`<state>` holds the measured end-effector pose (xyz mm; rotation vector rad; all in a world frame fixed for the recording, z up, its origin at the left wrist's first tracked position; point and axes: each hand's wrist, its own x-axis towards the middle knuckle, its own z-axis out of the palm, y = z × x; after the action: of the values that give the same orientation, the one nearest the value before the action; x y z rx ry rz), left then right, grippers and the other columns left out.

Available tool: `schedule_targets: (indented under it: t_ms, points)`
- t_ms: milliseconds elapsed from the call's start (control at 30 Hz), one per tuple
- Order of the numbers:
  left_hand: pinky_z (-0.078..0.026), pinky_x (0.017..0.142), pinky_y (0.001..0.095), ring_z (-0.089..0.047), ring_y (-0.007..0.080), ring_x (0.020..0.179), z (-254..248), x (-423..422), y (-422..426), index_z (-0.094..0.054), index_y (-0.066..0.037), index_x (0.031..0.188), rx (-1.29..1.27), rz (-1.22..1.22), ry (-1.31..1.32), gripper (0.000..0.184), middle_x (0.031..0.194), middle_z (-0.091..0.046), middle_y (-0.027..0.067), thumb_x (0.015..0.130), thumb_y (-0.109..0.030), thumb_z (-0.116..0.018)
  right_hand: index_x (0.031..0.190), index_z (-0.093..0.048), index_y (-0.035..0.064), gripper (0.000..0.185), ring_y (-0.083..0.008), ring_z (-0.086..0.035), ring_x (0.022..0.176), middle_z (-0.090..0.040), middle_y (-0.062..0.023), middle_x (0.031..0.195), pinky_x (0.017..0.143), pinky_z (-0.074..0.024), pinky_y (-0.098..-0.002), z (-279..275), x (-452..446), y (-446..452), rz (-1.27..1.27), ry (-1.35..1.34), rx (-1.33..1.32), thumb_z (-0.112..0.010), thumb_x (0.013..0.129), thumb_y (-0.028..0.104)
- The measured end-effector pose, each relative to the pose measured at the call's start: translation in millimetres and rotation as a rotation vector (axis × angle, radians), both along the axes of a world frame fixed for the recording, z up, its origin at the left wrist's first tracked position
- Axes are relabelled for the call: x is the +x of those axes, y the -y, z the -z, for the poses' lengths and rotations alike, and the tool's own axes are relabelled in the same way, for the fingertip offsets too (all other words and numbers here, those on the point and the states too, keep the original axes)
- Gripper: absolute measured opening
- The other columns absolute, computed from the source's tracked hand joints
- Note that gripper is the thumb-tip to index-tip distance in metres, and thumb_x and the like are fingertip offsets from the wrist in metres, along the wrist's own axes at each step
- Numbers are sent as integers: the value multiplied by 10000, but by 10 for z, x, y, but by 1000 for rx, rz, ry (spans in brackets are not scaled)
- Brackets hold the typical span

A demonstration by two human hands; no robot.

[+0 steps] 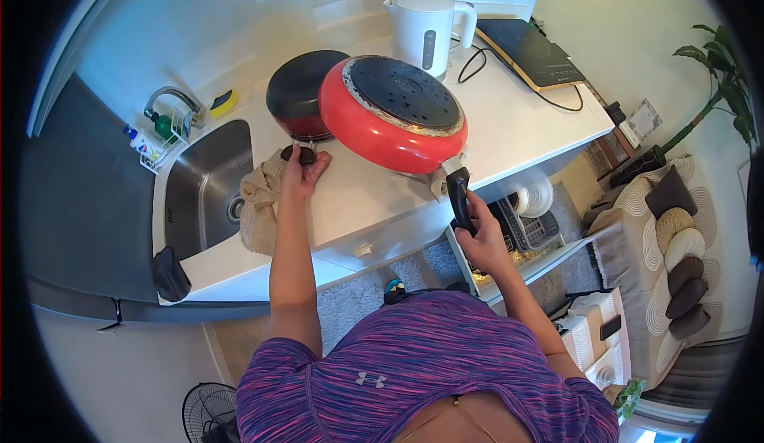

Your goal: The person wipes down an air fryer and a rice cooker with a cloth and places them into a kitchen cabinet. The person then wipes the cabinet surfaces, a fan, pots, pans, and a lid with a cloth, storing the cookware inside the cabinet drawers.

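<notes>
A red frying pan [390, 137] is held up over the counter by my right hand [484, 240], which is closed around its black handle [459, 196]. The pan's dark, worn underside faces up toward me. Behind and left of it, a black and dark red pot [298, 93] rests on the counter, partly covered by the pan. My left hand [304, 174] grips the pot's short dark handle [298, 155], thumb on it. A crumpled beige cloth [261, 204] lies beside my left wrist, at the sink's edge.
The steel sink [203, 196] is on the left, with a sponge [224, 103] and bottles behind it. A white kettle [422, 33] and an induction cooktop [529, 53] stand at the back right. Below the counter, an open drawer [521, 260] holds plates and a rack.
</notes>
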<state>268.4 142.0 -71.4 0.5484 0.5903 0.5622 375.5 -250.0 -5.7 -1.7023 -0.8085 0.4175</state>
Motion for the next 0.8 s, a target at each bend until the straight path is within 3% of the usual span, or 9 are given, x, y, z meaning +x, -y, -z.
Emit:
schedule_targets:
  t_ms: [67,200,300,400,467,533,600,700,800]
  points:
    - [-528,825,419,-571,392,962,-109,-68,19,-342,132,1124,-238,123,10,448,1059,-501,311,946,-279,-344,1315,-323,4,656,-175,-571,720,-540,-130,915,621,-459,-281,-57,-25,-41,-17,1,-30,-531,692,0]
    - [-497,864,455,-527,428,1001,-369,-138,309,-349,149,1075,-225,90,134,409,1094,-490,284,927,-231,-367,1306,-330,3,652,-217,-580,740,-545,-162,942,641,-466,-301,-89,-25,-144,-45,24,-44,-532,687,13]
    - [-435,929,474,-473,390,1092,-487,-187,570,-369,128,1070,-251,-172,184,353,1120,-475,260,908,-185,-380,1305,-325,2,650,-249,-583,762,-548,-192,978,659,-468,-315,-47,-64,-226,-52,42,-29,-529,688,14]
    - [-388,962,432,-450,344,1136,-757,-225,1073,-368,67,1161,-58,-214,196,351,1165,-470,226,899,-164,-398,1335,-286,-5,654,-178,-566,808,-499,-131,999,680,-455,-258,-9,-133,-337,-82,23,0,-519,724,-25]
    - [-383,942,358,-461,272,1141,-936,-183,1599,-372,5,1234,372,204,71,386,1199,-472,182,885,-143,-447,1343,-257,-1,666,-204,-563,851,-495,-143,1017,701,-455,-275,122,-215,-445,-83,128,106,-513,729,-30]
    - [-367,934,311,-453,218,1151,-1034,-88,2023,-353,-30,1283,336,426,6,449,1225,-467,154,867,-113,-501,1349,-222,-3,679,-222,-558,910,-494,-167,1060,734,-455,-291,163,-358,-560,-100,52,170,-517,738,-26]
    - [-395,890,279,-479,186,1117,-1033,15,2163,-345,-13,1277,457,357,59,483,1210,-481,152,845,-80,-551,1344,-229,-15,703,-316,-544,901,-530,-215,1009,802,-426,-355,216,-510,-673,-94,30,254,-537,713,-9]
    - [-463,753,260,-564,160,900,-1154,50,2184,-289,-16,1294,858,161,26,537,1145,-525,161,842,-78,-572,1313,-304,-3,642,-331,-528,941,-524,-215,993,829,-412,-366,240,-342,-676,-164,-31,306,-584,740,78]
    - [-473,701,255,-559,149,836,-1203,-86,2088,-272,-23,1298,882,149,33,532,1153,-520,169,853,-93,-557,1170,-467,22,440,-347,-502,998,-535,-197,1011,878,-385,-394,112,345,-818,126,630,112,-567,791,223]
